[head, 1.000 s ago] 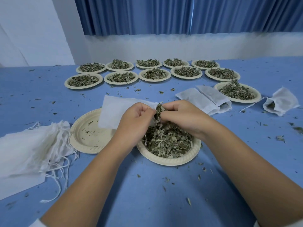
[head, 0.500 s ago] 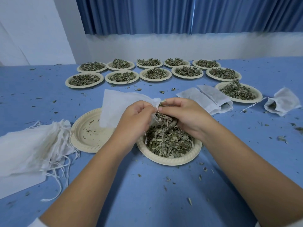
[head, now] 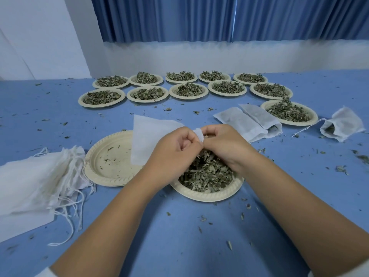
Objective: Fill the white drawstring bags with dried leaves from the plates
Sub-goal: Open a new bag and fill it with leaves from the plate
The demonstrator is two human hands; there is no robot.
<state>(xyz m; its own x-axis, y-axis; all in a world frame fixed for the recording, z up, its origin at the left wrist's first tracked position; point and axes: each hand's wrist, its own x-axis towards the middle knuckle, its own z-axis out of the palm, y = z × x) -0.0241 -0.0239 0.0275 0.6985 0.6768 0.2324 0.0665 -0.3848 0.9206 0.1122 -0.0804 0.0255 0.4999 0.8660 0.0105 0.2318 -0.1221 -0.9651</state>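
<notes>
White drawstring bag [head: 151,140] is held above the near plate [head: 207,196], body hanging left over the empty plate [head: 107,156]. Left hand [head: 173,154] pinches the bag mouth, fingers curled. Right hand [head: 223,144] is curled at the same mouth and seems to pinch its edge; can't tell if it holds leaves. Dried leaves [head: 205,174] fill the near plate under both hands. Step looks like loading this bag, early on. Next move calls for spreading the mouth and grabbing another pinch of leaves. Spare bags [head: 36,182] are piled at left.
</notes>
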